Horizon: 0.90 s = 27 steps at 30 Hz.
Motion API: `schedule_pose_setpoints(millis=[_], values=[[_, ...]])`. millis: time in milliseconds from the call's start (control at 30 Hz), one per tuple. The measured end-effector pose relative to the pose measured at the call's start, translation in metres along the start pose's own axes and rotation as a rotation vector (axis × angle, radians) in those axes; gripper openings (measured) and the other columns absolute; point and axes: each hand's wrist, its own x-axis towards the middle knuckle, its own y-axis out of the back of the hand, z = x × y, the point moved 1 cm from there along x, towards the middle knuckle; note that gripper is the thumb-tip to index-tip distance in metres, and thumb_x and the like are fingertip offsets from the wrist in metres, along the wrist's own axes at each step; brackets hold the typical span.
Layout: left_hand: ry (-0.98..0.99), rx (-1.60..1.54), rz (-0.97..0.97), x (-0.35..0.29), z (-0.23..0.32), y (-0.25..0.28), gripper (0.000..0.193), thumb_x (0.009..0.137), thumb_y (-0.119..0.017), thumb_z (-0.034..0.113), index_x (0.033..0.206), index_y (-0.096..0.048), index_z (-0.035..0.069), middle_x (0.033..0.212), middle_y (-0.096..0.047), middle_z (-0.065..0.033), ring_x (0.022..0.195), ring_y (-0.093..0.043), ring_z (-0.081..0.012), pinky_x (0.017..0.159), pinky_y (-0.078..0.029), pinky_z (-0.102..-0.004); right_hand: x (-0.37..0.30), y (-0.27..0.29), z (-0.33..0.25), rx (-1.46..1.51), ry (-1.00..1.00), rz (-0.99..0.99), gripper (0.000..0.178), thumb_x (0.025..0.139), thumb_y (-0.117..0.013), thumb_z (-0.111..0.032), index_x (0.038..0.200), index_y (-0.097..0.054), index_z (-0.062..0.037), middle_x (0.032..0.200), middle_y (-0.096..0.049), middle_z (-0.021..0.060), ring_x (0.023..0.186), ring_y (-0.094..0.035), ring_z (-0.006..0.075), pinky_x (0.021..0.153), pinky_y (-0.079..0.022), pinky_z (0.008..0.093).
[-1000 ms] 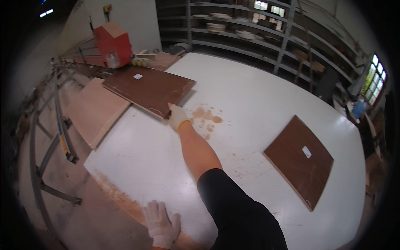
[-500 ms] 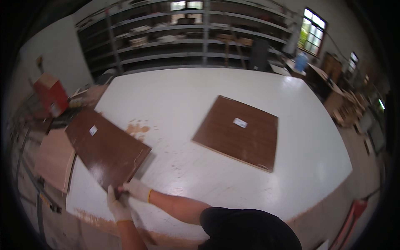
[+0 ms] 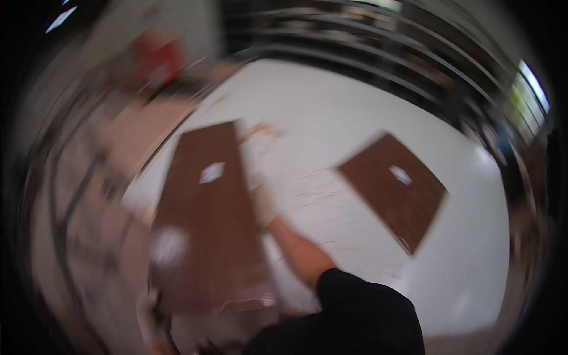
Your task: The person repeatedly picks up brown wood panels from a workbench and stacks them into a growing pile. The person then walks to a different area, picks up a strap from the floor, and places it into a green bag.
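A long dark-brown wooden panel (image 3: 210, 231) with a small white label is lifted at the left edge of the white table (image 3: 302, 112). My gloved left hand (image 3: 149, 310) grips its lower left edge, fingers partly hidden by the board. On the opposite long edge, my gloved right hand (image 3: 263, 204) holds the same panel, blurred by motion. A second brown panel (image 3: 396, 189), also labelled, lies flat on the table to the right, apart from both hands.
Left of the table lies a pale pinkish-brown board (image 3: 157, 121). Beyond it stands a blurred red object (image 3: 160, 62). Metal shelving (image 3: 355, 44) runs along the back, and a window (image 3: 528, 97) is at the far right.
The held panel has swung round and come closer, raised off the table. My hands have gone from one corner to opposite long edges. The view has turned left; the second panel still lies on the table.
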Motion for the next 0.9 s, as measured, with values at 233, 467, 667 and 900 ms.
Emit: schedule_pose_setpoints(millis=[233,467,667,900], values=[[-0.591,0.076,0.022,-0.115,0.038,0.120,0.028,0.098,-0.071,0.019,0.117,-0.073,-0.001,0.107,-0.076,-0.0089,0.101,-0.070,-0.0196,0.094,-0.054,-0.0339,-0.031,-0.087,-0.032,0.606,-0.443,-0.764,0.069,0.095,-0.048,-0.041,0.145,-0.052,0.0060,0.149,-0.055,0.0255,0.135,-0.055,0.0383,0.113,-0.046,0.0511],[-0.290,-0.221,1.021,-0.371,-0.027,0.203,0.034,0.102,-0.067,0.031,0.118,-0.071,0.002,0.104,-0.074,-0.0074,0.098,-0.068,-0.0154,0.084,-0.055,-0.0306,-0.277,-0.273,-0.021,0.685,-0.437,-0.910,0.072,0.073,-0.071,-0.011,0.142,-0.052,-0.0003,0.135,-0.062,0.0149,0.123,-0.062,0.0339,0.106,-0.055,0.0502],[-0.406,-0.126,1.793,-0.564,-0.102,0.234,0.040,0.097,-0.072,0.039,0.105,-0.075,0.000,0.097,-0.072,-0.0053,0.088,-0.063,-0.0126,0.081,-0.051,-0.0327,-0.464,-0.376,-0.007,0.548,-0.890,-1.165,0.051,0.081,-0.067,-0.007,0.131,-0.061,0.0022,0.132,-0.066,0.0134,0.123,-0.062,0.0324,0.112,-0.049,0.0480],[-0.107,0.081,2.169,-0.803,-0.120,0.297,0.057,0.093,-0.072,0.045,0.099,-0.075,-0.011,0.093,-0.075,-0.0131,0.083,-0.066,-0.0192,0.078,-0.051,-0.0368,-0.676,-0.497,0.034,0.446,-1.327,-1.052,0.036,0.090,-0.065,-0.001,0.125,-0.059,-0.0073,0.127,-0.066,0.0155,0.126,-0.060,0.0327,0.114,-0.048,0.0528]])
